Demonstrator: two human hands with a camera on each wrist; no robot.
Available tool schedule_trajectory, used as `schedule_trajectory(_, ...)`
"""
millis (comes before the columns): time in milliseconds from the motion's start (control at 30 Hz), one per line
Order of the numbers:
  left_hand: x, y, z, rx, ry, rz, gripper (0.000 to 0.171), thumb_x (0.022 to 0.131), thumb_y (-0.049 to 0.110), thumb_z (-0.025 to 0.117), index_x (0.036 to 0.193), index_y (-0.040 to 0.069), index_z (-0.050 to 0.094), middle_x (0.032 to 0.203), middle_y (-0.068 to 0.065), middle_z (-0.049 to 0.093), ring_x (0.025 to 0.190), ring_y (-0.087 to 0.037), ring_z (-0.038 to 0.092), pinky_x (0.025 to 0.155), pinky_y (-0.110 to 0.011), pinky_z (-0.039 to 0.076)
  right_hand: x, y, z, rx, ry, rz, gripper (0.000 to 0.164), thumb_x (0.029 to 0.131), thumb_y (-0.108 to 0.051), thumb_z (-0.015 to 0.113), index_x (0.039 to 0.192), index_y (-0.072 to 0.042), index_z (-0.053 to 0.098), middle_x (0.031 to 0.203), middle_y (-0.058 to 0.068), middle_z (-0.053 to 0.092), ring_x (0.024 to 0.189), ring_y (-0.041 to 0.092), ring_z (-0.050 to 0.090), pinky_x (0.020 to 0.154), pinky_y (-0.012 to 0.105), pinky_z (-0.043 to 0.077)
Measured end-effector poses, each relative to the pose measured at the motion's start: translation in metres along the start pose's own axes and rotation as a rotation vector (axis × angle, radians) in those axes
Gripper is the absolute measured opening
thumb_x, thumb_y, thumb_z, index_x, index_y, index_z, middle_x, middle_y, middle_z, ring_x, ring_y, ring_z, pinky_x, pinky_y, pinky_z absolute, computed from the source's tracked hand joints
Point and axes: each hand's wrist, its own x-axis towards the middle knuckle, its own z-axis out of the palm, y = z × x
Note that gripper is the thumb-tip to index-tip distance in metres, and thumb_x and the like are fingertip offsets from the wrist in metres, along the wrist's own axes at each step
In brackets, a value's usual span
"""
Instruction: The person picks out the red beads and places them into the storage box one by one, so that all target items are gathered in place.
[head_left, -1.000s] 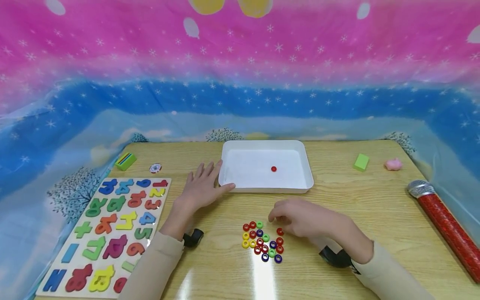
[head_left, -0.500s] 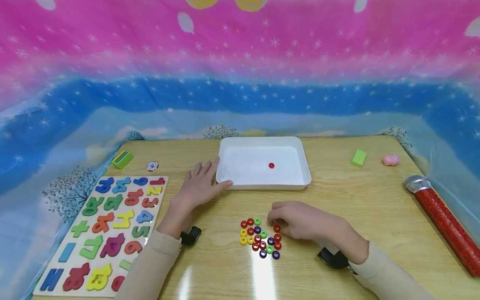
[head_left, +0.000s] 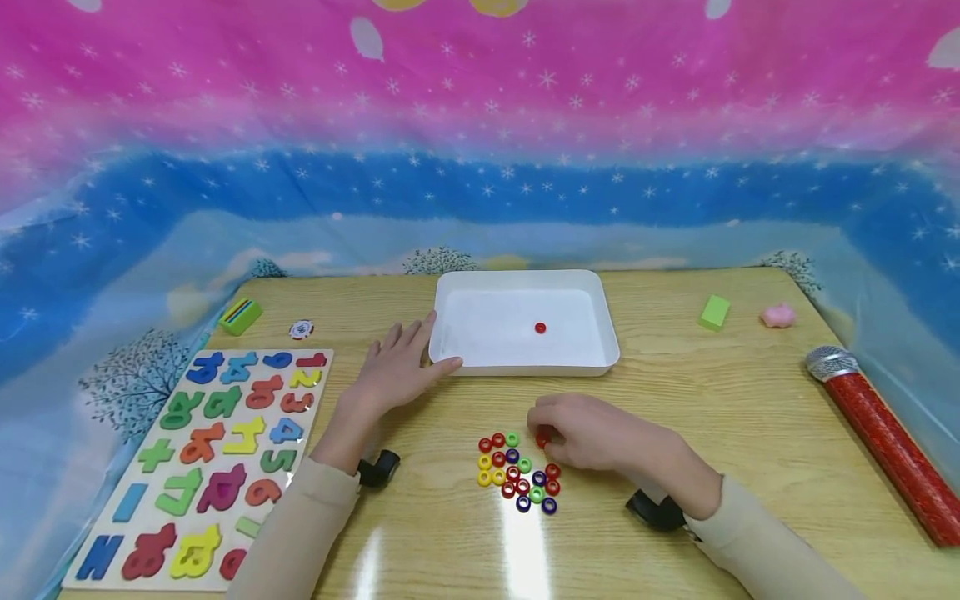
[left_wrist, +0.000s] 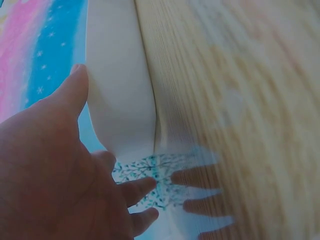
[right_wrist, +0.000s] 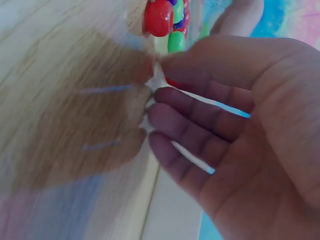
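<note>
1. head view: a red ring bead (head_left: 542, 440) is seen at the fingertips of the right hand (head_left: 581, 429), just beside the bead cluster (head_left: 513, 467) of red, yellow, green and dark ring beads on the wooden surface (head_left: 675, 367). the right fingers are drawn in narrowly and seem to be pinched on that bead.
2. head view: a white tray (head_left: 525, 370) is touched at its near left corner by the left hand (head_left: 397, 367), whose fingers are spread wide with nothing held; the tray is probably being steadied. inside it, a lone red bead (head_left: 540, 328) is seen.
3. head view, by judgement: the step in hand is taken to be the picking up of one bead; next, a secure pinch and a lift clear of the tray's near wall would be called for.
4. head view: to the left, a number puzzle board (head_left: 152, 515), a poker chip (head_left: 302, 329) and a striped green block (head_left: 241, 317) are set; to the right, a plain green block (head_left: 715, 312), a pink pig figurine (head_left: 777, 315) and a red microphone (head_left: 885, 450). the way from cluster to tray is not blocked by any of these; only neighbouring beads could be nudged.
5. left wrist view: the tray's rim is touched by the thumb; the other fingers are held apart near the corner.
6. right wrist view: a sliver of red is glimpsed by the thumb, the bead being mostly hidden; how firmly it is gripped cannot be told.
</note>
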Motion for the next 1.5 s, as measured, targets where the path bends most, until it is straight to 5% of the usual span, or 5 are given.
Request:
schedule_trajectory(300,0.001,-0.001,0.0,0.007,0.001,0.0,0.09,0.078,0.081,0.031,0.147,0.038,-0.008,0.158,-0.004,0.01,0.145,-0.033,0.002,0.112,-0.063,0.005,0.009,0.001,-0.014,0.077,0.084,-0.025,0.016,0.083,-0.01,0.059,0.092,-0.023,0.062,0.085,-0.015,0.054,0.075,0.004,0.05,0.065,0.018,0.045)
schedule_trajectory(667,-0.003,-0.004,-0.004,-0.006,0.005,-0.014,0.09,0.078,0.08,0.033,0.147,0.038,-0.007,0.157,-0.004,0.012,0.145,-0.035,0.004,0.111,-0.065,0.006,0.031,0.021,-0.052,0.029,0.269,-0.001,0.016,0.08,-0.006,0.061,0.09,-0.018,0.062,0.084,-0.009,0.057,0.075,0.01,0.053,0.067,0.023,0.046)
schedule_trajectory(900,0.001,-0.002,-0.003,-0.022,0.016,0.002,0.091,0.077,0.081,0.033,0.147,0.038,-0.007,0.157,-0.003,0.012,0.145,-0.034,0.005,0.111,-0.065,0.006,0.055,0.049,-0.059,0.053,0.251,0.142,0.017,0.082,-0.006,0.06,0.097,-0.009,0.066,0.088,0.0,0.063,0.075,0.015,0.052,0.067,0.027,0.045)
schedule_trajectory(1100,0.001,0.001,0.0,-0.01,0.01,0.004,0.091,0.077,0.081,0.032,0.147,0.037,-0.007,0.157,-0.002,0.013,0.145,-0.034,0.006,0.111,-0.064,0.007,0.065,0.068,-0.047,0.064,0.204,0.254,0.014,0.081,-0.003,0.056,0.088,-0.01,0.066,0.082,0.002,0.062,0.071,0.017,0.048,0.064,0.028,0.04)
schedule_trajectory(1500,0.0,0.002,0.0,-0.02,0.009,0.003,0.09,0.079,0.079,0.033,0.147,0.037,-0.007,0.157,-0.002,0.013,0.145,-0.034,0.006,0.111,-0.064,0.008,0.071,0.079,-0.037,0.03,0.208,0.299,0.015,0.081,-0.005,0.056,0.089,-0.012,0.067,0.077,0.002,0.06,0.067,0.017,0.047,0.061,0.028,0.038)
